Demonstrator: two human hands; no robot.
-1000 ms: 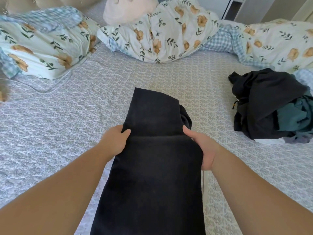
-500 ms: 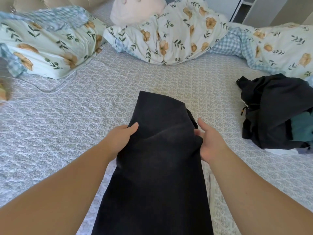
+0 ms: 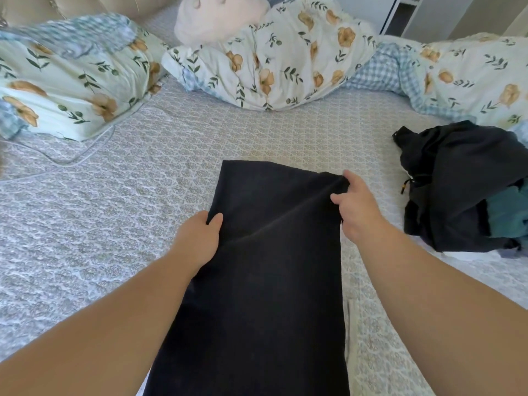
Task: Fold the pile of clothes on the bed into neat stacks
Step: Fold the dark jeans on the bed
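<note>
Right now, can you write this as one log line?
step: folding dark garment | left hand: grips left edge | right hand: pinches far right corner | unfolded pile: waiting, right

A bed (image 3: 128,195) with a pale quilted patterned cover filled most of the view. A tufted beige headboard (image 3: 94,5) stood at the far left. Floral pillows (image 3: 68,78) and a floral duvet (image 3: 285,61) with a blue checked underside lay along the far edge. A pale wardrobe (image 3: 445,12) stood behind. Soft daylight.
</note>
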